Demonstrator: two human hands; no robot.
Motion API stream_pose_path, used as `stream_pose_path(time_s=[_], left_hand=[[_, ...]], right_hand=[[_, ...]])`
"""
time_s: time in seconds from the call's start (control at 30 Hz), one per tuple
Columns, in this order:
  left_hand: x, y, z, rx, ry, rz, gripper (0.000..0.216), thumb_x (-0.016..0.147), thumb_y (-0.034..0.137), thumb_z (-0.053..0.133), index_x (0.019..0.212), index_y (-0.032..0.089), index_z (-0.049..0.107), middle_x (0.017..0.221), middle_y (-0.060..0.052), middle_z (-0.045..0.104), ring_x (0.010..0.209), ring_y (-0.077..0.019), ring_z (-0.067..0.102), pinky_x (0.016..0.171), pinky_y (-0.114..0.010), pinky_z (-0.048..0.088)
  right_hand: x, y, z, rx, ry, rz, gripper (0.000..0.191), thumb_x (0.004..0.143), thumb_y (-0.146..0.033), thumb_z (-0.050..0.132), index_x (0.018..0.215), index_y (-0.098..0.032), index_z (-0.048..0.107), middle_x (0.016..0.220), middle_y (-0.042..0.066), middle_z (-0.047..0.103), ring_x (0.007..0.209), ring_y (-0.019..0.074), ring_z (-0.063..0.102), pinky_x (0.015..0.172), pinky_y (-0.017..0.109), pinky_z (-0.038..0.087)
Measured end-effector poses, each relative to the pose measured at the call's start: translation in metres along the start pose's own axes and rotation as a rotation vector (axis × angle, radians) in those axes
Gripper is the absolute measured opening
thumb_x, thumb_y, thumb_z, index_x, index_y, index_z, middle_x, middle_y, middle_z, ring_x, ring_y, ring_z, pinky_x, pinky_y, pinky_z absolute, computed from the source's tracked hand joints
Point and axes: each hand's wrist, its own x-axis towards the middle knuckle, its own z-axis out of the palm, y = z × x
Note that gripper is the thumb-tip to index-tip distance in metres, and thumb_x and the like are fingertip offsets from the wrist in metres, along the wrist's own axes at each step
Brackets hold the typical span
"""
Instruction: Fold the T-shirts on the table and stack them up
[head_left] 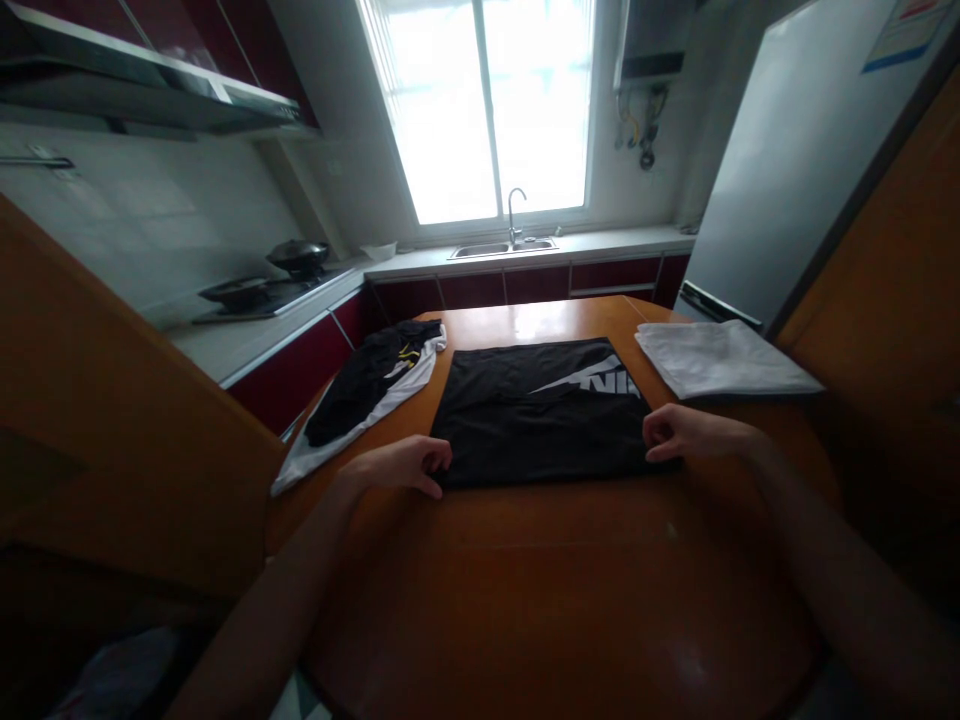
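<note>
A black garment with white lettering point(540, 410) lies folded flat in the middle of a round wooden table point(540, 580). My left hand point(401, 466) pinches its near left corner, fingers curled closed on the cloth. My right hand point(686, 432) grips its near right corner the same way. Both hands rest at the table surface.
A black and white garment point(367, 390) lies crumpled at the table's left edge. A folded white cloth point(720, 358) sits at the right. Behind stand a counter with a sink point(504, 247), a stove with pans point(262, 285) and a fridge point(795, 160).
</note>
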Motion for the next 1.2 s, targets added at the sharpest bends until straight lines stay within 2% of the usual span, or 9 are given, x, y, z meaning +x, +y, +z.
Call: stream_pose_path(time_s=[0.13,0.3,0.43,0.63,0.87,1.1,1.2], left_hand=[[-0.005,-0.002,-0.001,-0.014,-0.017,-0.001,0.05,0.06,0.051,0.088,0.092,0.02,0.064,0.078,0.004,0.057,0.07,-0.0148,0.054,0.061,-0.024,0.04],[-0.008,-0.004,-0.003,-0.001,-0.012,-0.018,0.045,0.059,0.043,0.087,0.088,0.019,0.064,0.08,0.002,0.059,0.072,-0.0157,0.055,0.062,-0.025,0.042],[-0.009,-0.007,-0.003,0.031,0.0,0.011,0.041,0.059,0.043,0.087,0.085,0.019,0.066,0.08,0.002,0.06,0.073,-0.0161,0.056,0.063,-0.025,0.042],[-0.006,-0.014,-0.002,0.031,-0.006,0.024,0.038,0.062,0.048,0.085,0.08,0.019,0.069,0.078,0.0,0.063,0.074,-0.0175,0.059,0.065,-0.025,0.044],[-0.005,-0.009,-0.001,0.031,-0.026,0.031,0.031,0.065,0.044,0.081,0.076,0.018,0.068,0.077,-0.001,0.064,0.07,-0.0167,0.059,0.063,-0.025,0.044],[-0.01,0.002,0.0,0.123,0.013,0.032,0.022,0.061,0.024,0.075,0.08,0.019,0.066,0.082,0.001,0.06,0.073,-0.0156,0.055,0.063,-0.024,0.041],[-0.01,0.006,0.001,0.16,0.006,0.047,0.017,0.06,0.015,0.068,0.077,0.019,0.066,0.081,0.001,0.058,0.069,-0.0146,0.053,0.059,-0.024,0.038]], right_hand=[[-0.004,0.002,0.003,-0.062,-0.063,0.057,0.041,0.063,-0.048,0.082,0.087,-0.019,0.067,0.073,-0.004,0.054,0.062,0.0119,0.05,0.053,0.023,0.035],[-0.008,-0.002,0.009,-0.184,-0.012,0.143,0.033,0.06,-0.027,0.076,0.089,-0.021,0.063,0.082,-0.002,0.056,0.069,0.0142,0.055,0.055,0.023,0.037],[-0.007,-0.001,0.011,-0.226,0.014,0.185,0.033,0.058,-0.019,0.073,0.088,-0.022,0.061,0.087,-0.002,0.058,0.071,0.0157,0.057,0.055,0.024,0.036],[-0.005,0.001,0.013,-0.27,0.04,0.158,0.029,0.06,-0.017,0.07,0.087,-0.022,0.062,0.086,-0.001,0.06,0.074,0.0173,0.059,0.057,0.026,0.036],[-0.006,-0.003,0.016,-0.29,0.038,0.199,0.032,0.058,-0.014,0.07,0.087,-0.022,0.06,0.086,-0.001,0.061,0.073,0.0178,0.058,0.056,0.026,0.034],[-0.002,0.0,0.018,-0.319,0.052,0.183,0.03,0.059,-0.013,0.069,0.087,-0.023,0.062,0.086,-0.001,0.063,0.074,0.0174,0.059,0.057,0.025,0.034],[-0.002,-0.004,0.018,-0.349,0.064,0.175,0.023,0.061,-0.013,0.069,0.081,-0.022,0.064,0.082,-0.001,0.063,0.072,0.0168,0.058,0.057,0.025,0.034]])
